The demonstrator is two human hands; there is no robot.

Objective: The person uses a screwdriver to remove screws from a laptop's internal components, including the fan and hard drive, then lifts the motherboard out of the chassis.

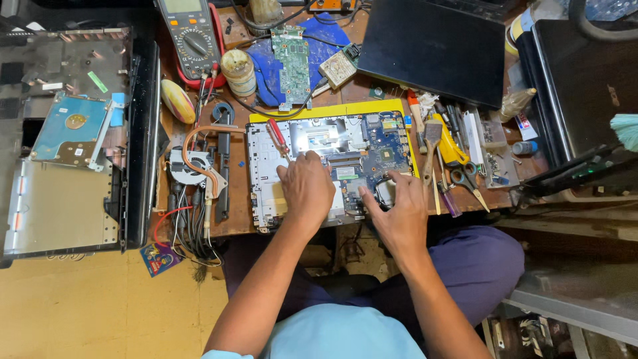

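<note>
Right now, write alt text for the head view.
Both hands, left hand and right hand, rest on an opened laptop base exposing its motherboard. A red-handled screwdriver, cooling fan and multimeter lie nearby.

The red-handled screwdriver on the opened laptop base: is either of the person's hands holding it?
No: the red-handled screwdriver lies free on the opened laptop base, above the left hand; the right hand is farther away.
</note>
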